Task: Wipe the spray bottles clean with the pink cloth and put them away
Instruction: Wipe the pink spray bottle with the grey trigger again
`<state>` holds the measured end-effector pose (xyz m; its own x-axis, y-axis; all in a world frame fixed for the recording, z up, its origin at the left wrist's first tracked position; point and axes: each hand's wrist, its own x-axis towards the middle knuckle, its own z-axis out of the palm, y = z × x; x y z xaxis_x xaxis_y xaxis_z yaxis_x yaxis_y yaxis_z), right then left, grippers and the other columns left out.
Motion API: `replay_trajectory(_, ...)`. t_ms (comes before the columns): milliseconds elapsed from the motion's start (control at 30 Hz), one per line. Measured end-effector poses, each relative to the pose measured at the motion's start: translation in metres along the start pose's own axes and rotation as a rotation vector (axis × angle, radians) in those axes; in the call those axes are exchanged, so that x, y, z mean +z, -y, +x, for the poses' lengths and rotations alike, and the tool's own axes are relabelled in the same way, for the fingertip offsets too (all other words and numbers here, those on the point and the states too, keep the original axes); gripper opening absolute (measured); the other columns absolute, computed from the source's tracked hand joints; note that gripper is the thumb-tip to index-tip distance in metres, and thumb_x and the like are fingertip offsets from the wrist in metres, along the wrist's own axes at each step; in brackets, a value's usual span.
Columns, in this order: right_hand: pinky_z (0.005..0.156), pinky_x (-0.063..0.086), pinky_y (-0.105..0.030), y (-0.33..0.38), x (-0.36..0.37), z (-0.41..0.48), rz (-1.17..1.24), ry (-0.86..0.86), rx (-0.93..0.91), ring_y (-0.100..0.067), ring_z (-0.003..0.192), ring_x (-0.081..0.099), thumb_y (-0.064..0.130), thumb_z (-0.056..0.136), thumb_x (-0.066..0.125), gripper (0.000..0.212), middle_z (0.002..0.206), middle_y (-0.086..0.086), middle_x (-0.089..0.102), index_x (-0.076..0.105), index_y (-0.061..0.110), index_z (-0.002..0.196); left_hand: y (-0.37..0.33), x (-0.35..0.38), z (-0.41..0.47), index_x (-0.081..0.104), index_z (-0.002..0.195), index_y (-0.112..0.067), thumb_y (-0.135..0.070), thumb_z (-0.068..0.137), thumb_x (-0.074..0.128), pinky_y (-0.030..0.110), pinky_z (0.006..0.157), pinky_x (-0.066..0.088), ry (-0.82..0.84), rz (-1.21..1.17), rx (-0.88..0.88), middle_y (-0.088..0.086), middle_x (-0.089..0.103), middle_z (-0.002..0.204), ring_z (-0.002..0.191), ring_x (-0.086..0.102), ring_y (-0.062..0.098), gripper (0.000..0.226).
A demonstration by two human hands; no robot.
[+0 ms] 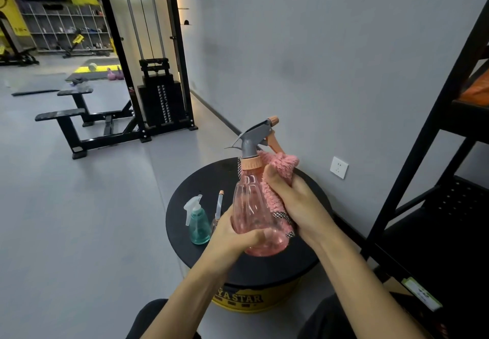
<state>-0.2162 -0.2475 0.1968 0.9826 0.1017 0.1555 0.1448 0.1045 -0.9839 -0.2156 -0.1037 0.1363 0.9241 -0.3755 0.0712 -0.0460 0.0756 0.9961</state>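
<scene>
Midway, we judge: our left hand (239, 234) curls round the pink spray bottle (251, 206) above the black stand (182, 195), right hand (299, 203) clamping the pink cloth (280, 165) against it; the teal bottle (199, 223) waits there.

Worn on the head, facing forward and down. Wide-angle, bowing straight lines toward the edges, as on the rack (443, 100) at right. Very close to both forearms, which enter from the bottom edge. Just below centre and nearest of all: left hand (235, 235) gripping the bottle (251, 211), right hand (296, 203) holding the cloth (280, 164) against it. Looking steeply down onto the table (201, 180) top beneath them. Angled along the wall (317, 60) on the right, with floor (79, 206) and a bench (66, 116) receding far off at upper left.
</scene>
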Motion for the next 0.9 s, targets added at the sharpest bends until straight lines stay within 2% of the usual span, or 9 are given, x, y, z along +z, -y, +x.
replay_trajectory(167,0.089,0.057,-0.038,-0.009,0.0,-0.005,-0.017,-0.036,-0.036,-0.019,0.097,0.072,0.053,0.078,0.056,0.043,0.104,0.0,0.075,0.061,0.027,0.112,0.003,-0.002,0.001,0.052,0.128,-0.012,-0.034,0.051,0.086,0.046,0.1,0.051,-0.022,-0.004,-0.002,0.012,0.07,0.117,0.109,0.068,0.028,0.088)
replay_trajectory(267,0.084,0.057,-0.035,-0.013,-0.002,-0.007,0.093,-0.058,-0.029,-0.019,0.096,0.072,0.05,0.076,0.053,0.041,0.099,0.001,0.076,0.063,0.025,0.107,0.006,-0.003,-0.001,0.052,0.127,-0.014,-0.032,0.049,0.087,0.045,0.098,0.052,-0.044,0.002,0.002,0.011,0.07,0.116,0.108,0.068,0.028,0.087)
replay_trajectory(400,0.094,0.052,-0.046,-0.024,-0.013,-0.004,0.36,-0.226,0.058,-0.027,0.109,0.068,0.054,0.074,0.058,0.065,0.116,-0.013,0.07,0.061,0.01,0.121,0.009,-0.006,-0.001,0.051,0.129,-0.017,-0.031,0.049,0.09,0.043,0.098,0.051,-0.058,0.024,0.009,0.009,0.07,0.118,0.111,0.067,0.027,0.09)
replay_trajectory(467,0.09,0.054,-0.043,-0.027,-0.021,-0.004,0.424,-0.309,0.104,-0.027,0.109,0.067,0.054,0.077,0.056,0.065,0.121,-0.015,0.067,0.06,0.01,0.124,0.009,-0.01,-0.002,0.051,0.128,-0.018,-0.032,0.048,0.091,0.047,0.101,0.05,-0.07,0.023,0.012,0.009,0.07,0.118,0.11,0.067,0.027,0.091)
replay_trajectory(567,0.079,0.058,-0.035,-0.024,-0.036,-0.002,0.494,-0.39,0.088,-0.022,0.102,0.07,0.053,0.081,0.053,0.059,0.118,-0.015,0.068,0.06,0.01,0.121,0.009,-0.014,-0.004,0.052,0.125,-0.022,-0.032,0.045,0.089,0.037,0.097,0.052,-0.081,0.045,0.018,0.001,0.071,0.115,0.108,0.068,0.018,0.089)
replay_trajectory(633,0.077,0.059,-0.031,-0.012,-0.039,0.001,0.491,-0.372,0.021,-0.021,0.101,0.07,0.05,0.086,0.046,0.059,0.113,-0.015,0.071,0.06,0.004,0.12,0.009,-0.015,-0.005,0.052,0.125,-0.025,-0.034,0.045,0.089,0.032,0.094,0.054,-0.07,0.081,0.025,-0.003,0.07,0.114,0.109,0.067,0.015,0.089)
replay_trajectory(733,0.087,0.058,-0.033,0.017,-0.037,0.004,0.408,-0.398,-0.077,-0.023,0.106,0.069,0.046,0.095,0.039,0.057,0.111,-0.016,0.072,0.058,-0.002,0.12,0.01,-0.018,-0.006,0.052,0.125,-0.024,-0.033,0.045,0.09,0.032,0.094,0.054,-0.055,0.095,0.03,-0.001,0.069,0.114,0.109,0.066,0.016,0.089)
replay_trajectory(833,0.077,0.058,-0.025,0.049,-0.035,0.008,0.296,-0.472,-0.162,-0.01,0.089,0.073,0.042,0.101,0.041,0.038,0.091,0.0,0.076,0.064,0.011,0.102,0.01,-0.019,-0.008,0.05,0.127,-0.024,-0.033,0.045,0.089,0.029,0.092,0.055,-0.033,0.087,0.022,-0.002,0.068,0.116,0.111,0.065,0.016,0.091)
replay_trajectory(900,0.073,0.057,-0.024,0.069,-0.032,0.013,0.218,-0.506,-0.206,-0.008,0.085,0.073,0.043,0.101,0.04,0.039,0.089,0.002,0.074,0.064,0.014,0.093,0.011,-0.02,-0.009,0.049,0.129,-0.023,-0.031,0.047,0.089,0.03,0.09,0.055,-0.009,0.083,0.019,-0.001,0.067,0.117,0.113,0.065,0.018,0.091)
